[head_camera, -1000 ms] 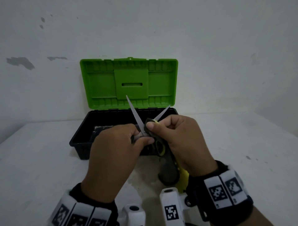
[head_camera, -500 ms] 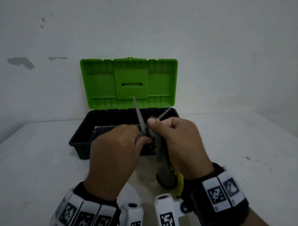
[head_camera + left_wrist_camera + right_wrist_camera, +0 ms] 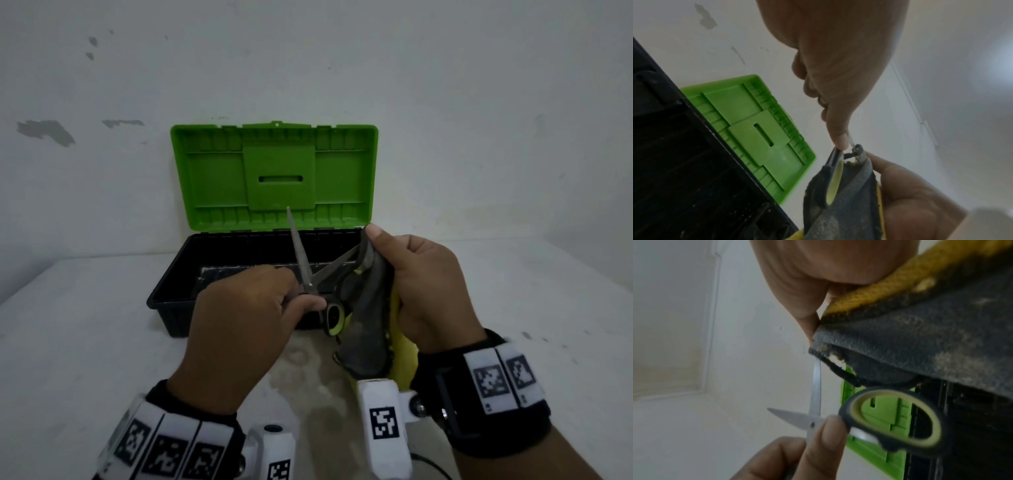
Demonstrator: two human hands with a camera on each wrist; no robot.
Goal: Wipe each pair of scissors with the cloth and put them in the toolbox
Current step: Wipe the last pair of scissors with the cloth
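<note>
My left hand grips a pair of scissors near the pivot, blades spread open and pointing up in front of the toolbox. The scissors have black handles with yellow-green lining. My right hand pinches a dirty grey and yellow cloth around the end of the right-hand blade. In the right wrist view the cloth hangs over the handle loop, and the bare blade runs up into the cloth. The toolbox stands open, its green lid upright against the wall.
The toolbox sits on a white table against a white wall. Something dark lies in the box's black tray; I cannot tell what. A damp stain marks the table between my wrists. Bare tabletop lies left and right of the box.
My right hand has slid the cloth up and to the right along one blade, from near the pivot to its tip. The left hand has kept its hold on the scissors.
</note>
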